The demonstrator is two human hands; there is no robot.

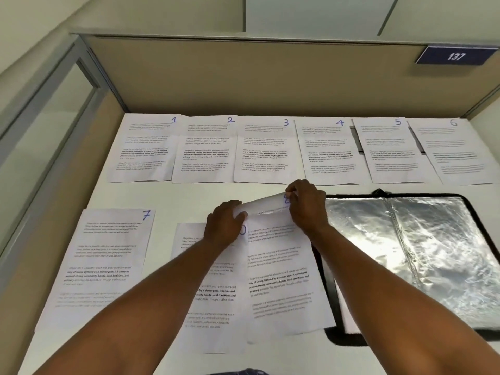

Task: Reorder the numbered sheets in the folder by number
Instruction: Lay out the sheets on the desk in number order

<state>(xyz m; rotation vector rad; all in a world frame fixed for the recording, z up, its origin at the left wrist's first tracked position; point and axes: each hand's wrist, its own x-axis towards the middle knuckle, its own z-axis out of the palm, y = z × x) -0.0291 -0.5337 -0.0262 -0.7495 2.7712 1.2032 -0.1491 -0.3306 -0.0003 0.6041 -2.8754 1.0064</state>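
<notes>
Printed sheets numbered 1 [147, 147], 2 [205, 150], 3 [266, 150], 4 [328, 151], 5 [389, 150] and 6 [457, 152] lie in a row at the back of the desk. Sheet 7 [100, 258] lies at the near left. In the middle, sheet 8 [281, 280] lies partly over another sheet [211, 293] whose number my hand hides. My left hand [226, 223] and my right hand [307, 204] both pinch sheet 8's top edge, which curls upward. The open black folder [422, 261] with shiny clear sleeves lies at the right.
A beige partition wall [243, 77] closes off the back of the white desk [189, 196], with a blue plate reading 137 [456, 56] at the top right. A glass panel [40, 125] runs along the left side.
</notes>
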